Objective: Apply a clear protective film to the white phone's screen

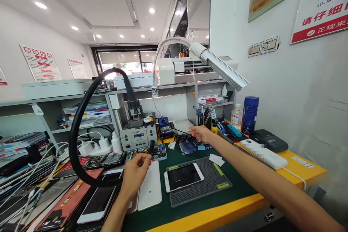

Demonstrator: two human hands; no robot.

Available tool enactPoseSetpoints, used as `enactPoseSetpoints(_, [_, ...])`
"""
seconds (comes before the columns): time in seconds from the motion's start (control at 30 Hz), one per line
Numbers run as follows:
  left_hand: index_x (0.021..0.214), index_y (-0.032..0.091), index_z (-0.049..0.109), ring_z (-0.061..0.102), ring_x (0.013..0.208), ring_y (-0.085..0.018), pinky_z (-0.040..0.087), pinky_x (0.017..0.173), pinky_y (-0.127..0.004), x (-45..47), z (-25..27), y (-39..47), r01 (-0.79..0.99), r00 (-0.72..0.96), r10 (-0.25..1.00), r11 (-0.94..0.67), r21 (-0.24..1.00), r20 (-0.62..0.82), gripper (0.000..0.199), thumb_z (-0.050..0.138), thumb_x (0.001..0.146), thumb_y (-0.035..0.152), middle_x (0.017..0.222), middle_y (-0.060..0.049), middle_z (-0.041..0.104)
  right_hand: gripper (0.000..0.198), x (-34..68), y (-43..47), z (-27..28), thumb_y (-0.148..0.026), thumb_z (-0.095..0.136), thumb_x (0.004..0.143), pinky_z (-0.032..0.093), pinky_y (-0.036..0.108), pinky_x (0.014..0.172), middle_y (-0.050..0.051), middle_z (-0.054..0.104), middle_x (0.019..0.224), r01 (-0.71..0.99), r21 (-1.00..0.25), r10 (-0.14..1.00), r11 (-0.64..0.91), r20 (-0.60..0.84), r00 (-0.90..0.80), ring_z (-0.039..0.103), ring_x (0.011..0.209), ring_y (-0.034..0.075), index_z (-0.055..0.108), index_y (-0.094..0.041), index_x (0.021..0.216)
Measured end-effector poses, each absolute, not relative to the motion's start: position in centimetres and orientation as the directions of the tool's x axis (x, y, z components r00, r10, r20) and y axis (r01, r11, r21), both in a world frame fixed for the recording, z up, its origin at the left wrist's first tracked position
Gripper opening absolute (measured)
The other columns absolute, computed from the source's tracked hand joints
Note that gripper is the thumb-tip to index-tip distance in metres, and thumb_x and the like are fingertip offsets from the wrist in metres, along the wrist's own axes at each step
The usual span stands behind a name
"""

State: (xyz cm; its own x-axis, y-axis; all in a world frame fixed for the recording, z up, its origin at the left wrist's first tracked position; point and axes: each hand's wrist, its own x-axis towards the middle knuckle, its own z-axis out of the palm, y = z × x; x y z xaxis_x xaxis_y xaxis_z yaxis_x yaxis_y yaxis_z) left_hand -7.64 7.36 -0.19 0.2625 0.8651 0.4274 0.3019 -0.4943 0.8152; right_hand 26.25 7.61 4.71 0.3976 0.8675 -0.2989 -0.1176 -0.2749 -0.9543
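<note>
One yellow-edged workbench (206,219) with a green top occupies the lower part of my remote view. Next in size, a thick black hose (73,137) loops at its left, the lower run passing behind the left wrist. A bent-neck lamp (225,70) hangs over the rear, its head angled down to the right. A grey box (138,142) with a small display stands at the back, left of centre. A grey perforated mat (212,179) lies near the front edge. My right hand (199,134) is stretched towards the rear, thumb and fingers drawn narrow. My left hand (137,174) is curled in front of the box; what it holds, if anything, I cannot tell. One white phone (184,177), face up, overhangs the mat's left edge; a second phone (150,188), back up, lies just left, partly hidden by the left hand. Slimmest, a dark rod (179,130) ends at the right fingertips; gripped or merely touched, I cannot tell.
</note>
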Motion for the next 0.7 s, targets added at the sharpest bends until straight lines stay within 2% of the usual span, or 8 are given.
enactPoseSetpoints(0.1, [0.080,0.022,0.074,0.067,0.075,-0.027,0.051,0.070,-0.035,-7.3,-0.1,6.7,0.349,0.400,0.823,-0.544,0.763,0.403,0.037,0.060,0.085,0.056,0.079,-0.007,0.074,0.036,26.4,7.2,4.9,-0.036,0.065,0.100,0.058,0.047,0.090,0.011,0.063,0.131,-0.066,-0.956,0.868,-0.287,-0.289,0.403,0.066,0.109,0.026,0.061,-0.018,0.131])
enactPoseSetpoints(0.17, [0.086,0.023,0.076,0.069,0.089,-0.029,0.053,0.081,-0.040,-7.0,-0.3,6.0,0.364,0.480,0.784,-0.587,0.723,0.395,0.028,0.063,0.083,0.048,0.093,-0.008,0.076,0.036,26.4,6.8,5.0,-0.036,0.065,0.100,0.058,0.047,0.090,0.011,0.064,0.130,-0.019,-0.955,0.873,-0.296,-0.278,0.400,0.067,0.109,0.026,0.061,-0.018,0.131])
enactPoseSetpoints(0.23, [0.097,0.024,0.077,0.068,0.107,-0.033,0.051,0.096,-0.046,-6.8,-0.5,5.1,0.365,0.542,0.745,-0.625,0.690,0.389,0.029,0.070,0.077,0.043,0.108,-0.009,0.075,0.036,26.4,6.3,5.0,-0.036,0.065,0.100,0.059,0.047,0.090,0.011,0.064,0.130,0.041,-0.951,0.880,-0.305,-0.265,0.395,0.067,0.108,0.025,0.061,-0.017,0.130])
enactPoseSetpoints(0.33, [0.115,0.023,0.075,0.057,0.130,-0.040,0.036,0.116,-0.058,-6.7,-1.0,3.9,0.426,0.653,0.673,-0.705,0.567,0.347,0.047,0.076,0.071,0.039,0.127,-0.014,0.070,0.036,27.0,5.3,5.3,-0.036,0.065,0.099,0.059,0.046,0.090,0.011,0.064,0.129,0.161,-0.937,0.890,-0.310,-0.226,0.397,0.067,0.108,0.025,0.061,-0.017,0.130])
enactPoseSetpoints(0.4, [0.128,0.022,0.069,0.049,0.140,-0.041,0.024,0.123,-0.063,-6.8,-1.3,3.5,0.479,0.718,0.633,-0.752,0.452,0.291,0.057,0.075,0.074,0.039,0.138,-0.016,0.065,0.036,28.1,4.6,5.8,-0.036,0.066,0.099,0.059,0.046,0.090,0.011,0.064,0.129,0.267,-0.917,0.896,-0.297,-0.170,0.410,0.067,0.107,0.025,0.061,-0.016,0.130])
enactPoseSetpoints(0.47, [0.135,0.023,0.064,0.046,0.143,-0.041,0.022,0.123,-0.064,-6.9,-1.5,3.4,0.512,0.744,0.621,-0.767,0.387,0.247,0.060,0.071,0.079,0.040,0.143,-0.016,0.061,0.036,29.6,3.7,6.5,-0.036,0.066,0.099,0.059,0.046,0.090,0.011,0.064,0.129,0.393,-0.877,0.896,-0.278,-0.089,0.436,0.067,0.107,0.025,0.062,-0.016,0.129])
enactPoseSetpoints(0.57, [0.135,0.022,0.063,0.052,0.137,-0.039,0.032,0.119,-0.062,-6.9,-1.4,3.5,0.517,0.744,0.618,-0.774,0.366,0.255,0.057,0.069,0.081,0.039,0.139,-0.016,0.062,0.034,31.7,2.5,7.1,-0.037,0.065,0.099,0.058,0.046,0.092,0.010,0.064,0.131,0.586,-0.758,0.881,-0.286,0.032,0.472,0.066,0.110,0.027,0.064,-0.017,0.127])
enactPoseSetpoints(0.7, [0.128,0.020,0.066,0.060,0.123,-0.037,0.043,0.112,-0.060,-6.5,-0.7,3.4,0.490,0.752,0.590,-0.799,0.347,0.296,0.053,0.071,0.076,0.034,0.126,-0.015,0.067,0.034,32.0,2.1,5.6,-0.037,0.065,0.100,0.058,0.046,0.092,0.010,0.064,0.131,0.769,-0.546,0.882,-0.332,0.109,0.459,0.066,0.110,0.026,0.063,-0.018,0.128])
